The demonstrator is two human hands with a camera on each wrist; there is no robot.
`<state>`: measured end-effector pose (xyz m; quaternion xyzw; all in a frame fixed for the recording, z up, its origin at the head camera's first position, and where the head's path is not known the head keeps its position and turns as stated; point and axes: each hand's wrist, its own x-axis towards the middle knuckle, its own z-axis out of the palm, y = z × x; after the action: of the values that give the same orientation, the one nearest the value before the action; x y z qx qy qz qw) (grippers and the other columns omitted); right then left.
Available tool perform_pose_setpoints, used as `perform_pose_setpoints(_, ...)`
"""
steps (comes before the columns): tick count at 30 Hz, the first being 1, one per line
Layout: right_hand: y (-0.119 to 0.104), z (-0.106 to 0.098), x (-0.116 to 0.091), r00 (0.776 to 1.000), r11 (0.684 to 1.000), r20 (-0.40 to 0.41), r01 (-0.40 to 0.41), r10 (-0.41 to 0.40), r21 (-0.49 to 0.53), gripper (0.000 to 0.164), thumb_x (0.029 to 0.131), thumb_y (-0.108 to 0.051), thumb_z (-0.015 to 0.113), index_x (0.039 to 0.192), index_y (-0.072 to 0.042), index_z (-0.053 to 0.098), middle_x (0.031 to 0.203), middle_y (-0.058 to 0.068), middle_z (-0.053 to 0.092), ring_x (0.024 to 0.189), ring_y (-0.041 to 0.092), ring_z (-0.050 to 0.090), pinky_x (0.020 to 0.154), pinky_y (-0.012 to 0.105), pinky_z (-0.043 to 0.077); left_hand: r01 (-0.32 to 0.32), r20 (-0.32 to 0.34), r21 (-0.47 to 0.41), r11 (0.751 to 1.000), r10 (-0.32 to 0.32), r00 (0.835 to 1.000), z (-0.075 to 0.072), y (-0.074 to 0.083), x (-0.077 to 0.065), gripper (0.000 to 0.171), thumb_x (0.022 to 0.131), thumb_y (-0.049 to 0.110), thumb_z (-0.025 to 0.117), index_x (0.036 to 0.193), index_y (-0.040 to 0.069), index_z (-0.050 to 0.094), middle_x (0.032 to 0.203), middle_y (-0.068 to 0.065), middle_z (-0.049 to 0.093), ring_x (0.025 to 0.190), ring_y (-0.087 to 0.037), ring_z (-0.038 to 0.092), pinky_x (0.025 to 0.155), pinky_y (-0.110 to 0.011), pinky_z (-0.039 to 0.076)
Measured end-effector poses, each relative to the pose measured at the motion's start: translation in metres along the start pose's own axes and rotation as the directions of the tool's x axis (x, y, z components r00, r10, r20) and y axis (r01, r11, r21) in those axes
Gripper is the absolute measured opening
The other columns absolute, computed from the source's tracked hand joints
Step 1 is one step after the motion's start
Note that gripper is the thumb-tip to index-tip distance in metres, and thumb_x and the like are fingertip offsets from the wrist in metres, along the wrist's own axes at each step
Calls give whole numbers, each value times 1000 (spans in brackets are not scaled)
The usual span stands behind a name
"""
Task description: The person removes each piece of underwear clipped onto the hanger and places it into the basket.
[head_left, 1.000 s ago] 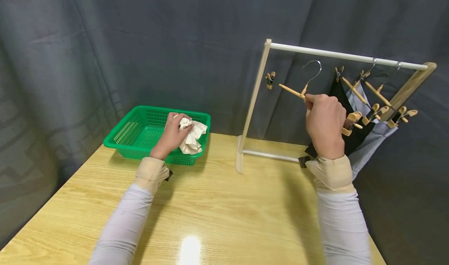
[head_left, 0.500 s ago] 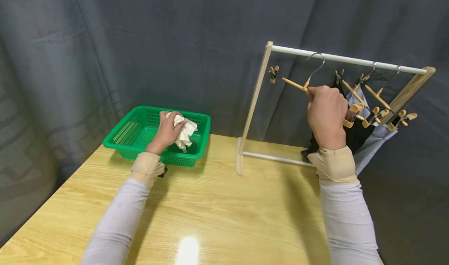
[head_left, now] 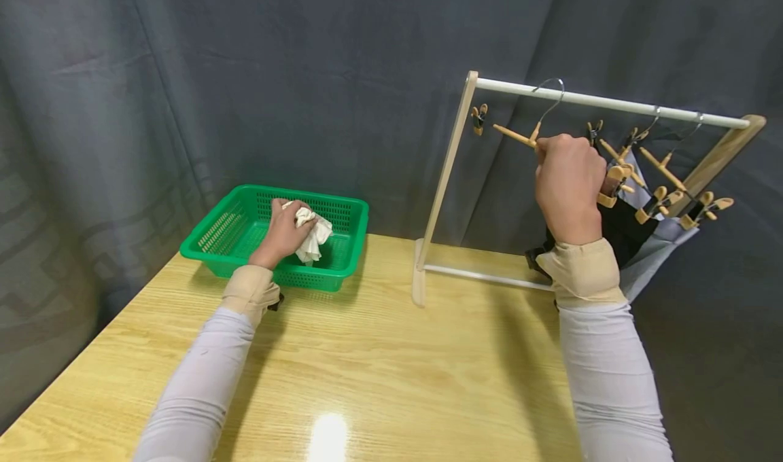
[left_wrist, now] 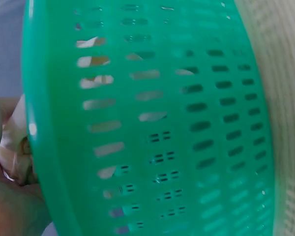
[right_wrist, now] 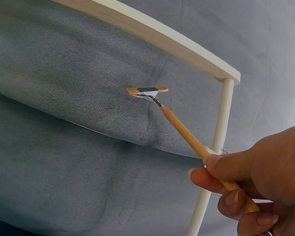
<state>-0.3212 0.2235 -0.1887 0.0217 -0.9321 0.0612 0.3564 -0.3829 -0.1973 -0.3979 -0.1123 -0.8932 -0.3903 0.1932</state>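
Note:
At the right, my right hand grips the wooden bar of a clip hanger, its thumb and fingers curled round it in the right wrist view. The hanger's metal hook is up at the rack's white rail; whether it bears weight there I cannot tell. One wooden clip shows at the bar's far end with nothing visible in it. Over the green basket, my left hand grips a crumpled white cloth. The basket's slotted wall hides most of that hand in the left wrist view.
Two more clip hangers hang at the right end of the rail, bearing a black cloth and a grey cloth. The rack's wooden post stands between basket and hanger. A dark curtain hangs behind the wooden table.
My right hand has raised the hanger so its hook moved from below the rail up to it. My left hand has drawn the white cloth leftward over the basket.

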Motion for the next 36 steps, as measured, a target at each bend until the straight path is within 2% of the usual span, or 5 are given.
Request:
perform_pose_setpoints(5, -1, -2, 6, 1000, 1000, -12, -1, 1, -17, 24, 94, -5, 49, 105, 0, 69, 83, 25, 64, 65, 43, 55, 51, 53, 41, -21, 20, 20, 1000, 21, 1000, 1, -5, -2, 22, 92, 18, 60, 106, 2, 58, 120, -23, 32, 114, -33, 28, 78, -46, 37)
perform_pose_setpoints(10, -4, -5, 9, 1000, 1000, 14, -3, 4, -26, 25, 94, -5, 49, 109, 0, 68, 86, 27, 64, 66, 42, 55, 53, 53, 41, -24, 79, 30, 999, 21, 997, 1, -9, -5, 17, 91, 14, 61, 103, 3, 58, 122, -24, 31, 112, -34, 29, 79, -49, 38)
perform_pose_setpoints(19, -8, -6, 13, 1000, 999, 23, 14, -13, -36, 25, 92, 0, 48, 105, 1, 69, 84, 26, 64, 67, 43, 56, 53, 53, 42, 2, 172, 53, 999, -11, 985, 3, -11, -9, 20, 90, 13, 62, 105, 2, 58, 124, -26, 30, 111, -35, 30, 78, -49, 38)
perform_pose_setpoints(29, -10, -2, 15, 998, 997, 63, -2, 7, -77, 24, 90, 2, 49, 103, 2, 69, 84, 26, 64, 67, 42, 57, 52, 54, 43, 5, 332, 165, 986, -61, 941, 6, -12, -6, 27, 91, 18, 60, 111, 1, 57, 113, -22, 46, 116, -35, 25, 87, -52, 35)
perform_pose_setpoints(36, -9, 4, 11, 997, 997, 73, 13, -7, -74, 23, 89, 3, 50, 101, 4, 69, 81, 26, 63, 63, 39, 55, 49, 51, 43, 33, 456, 220, 975, -133, 880, 9, -9, -9, 39, 93, 24, 57, 123, -1, 52, 124, -25, 35, 117, -36, 25, 87, -51, 39)
